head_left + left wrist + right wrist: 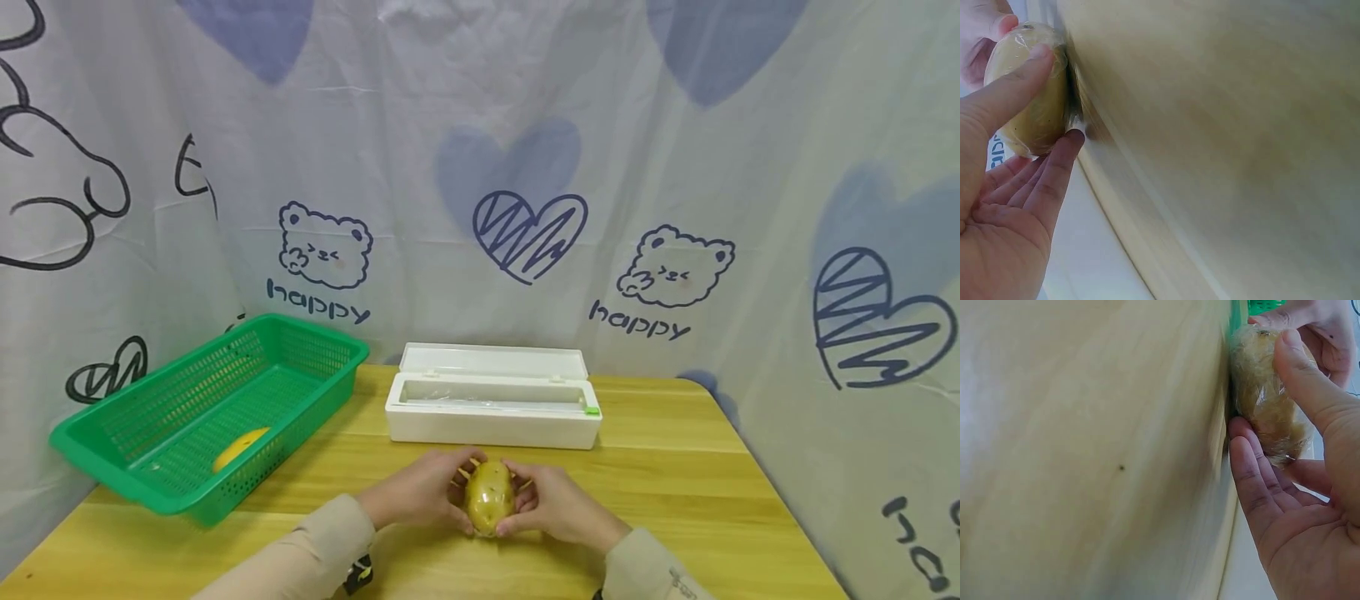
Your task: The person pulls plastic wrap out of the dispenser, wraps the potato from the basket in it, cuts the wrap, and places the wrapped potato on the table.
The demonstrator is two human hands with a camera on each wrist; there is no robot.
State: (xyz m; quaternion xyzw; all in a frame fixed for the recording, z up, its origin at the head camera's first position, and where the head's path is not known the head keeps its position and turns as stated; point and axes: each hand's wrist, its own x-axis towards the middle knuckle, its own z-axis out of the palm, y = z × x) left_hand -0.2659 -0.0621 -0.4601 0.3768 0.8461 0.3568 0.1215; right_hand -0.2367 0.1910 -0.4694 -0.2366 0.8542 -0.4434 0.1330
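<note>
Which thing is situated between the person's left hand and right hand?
A film-wrapped potato, held by both the left hand and the right hand; the head view shows it between them.

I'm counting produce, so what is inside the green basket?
Inside the green basket one yellow, rounded thing shows, possibly a potato. The basket's right wall in the head view covers part of it and would hide anything low behind that wall.

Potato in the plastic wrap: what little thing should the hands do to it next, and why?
Probably press the plastic wrap flatter around the potato: the right wrist view shows it crinkled, and the left hand and right hand both hold the potato.
</note>
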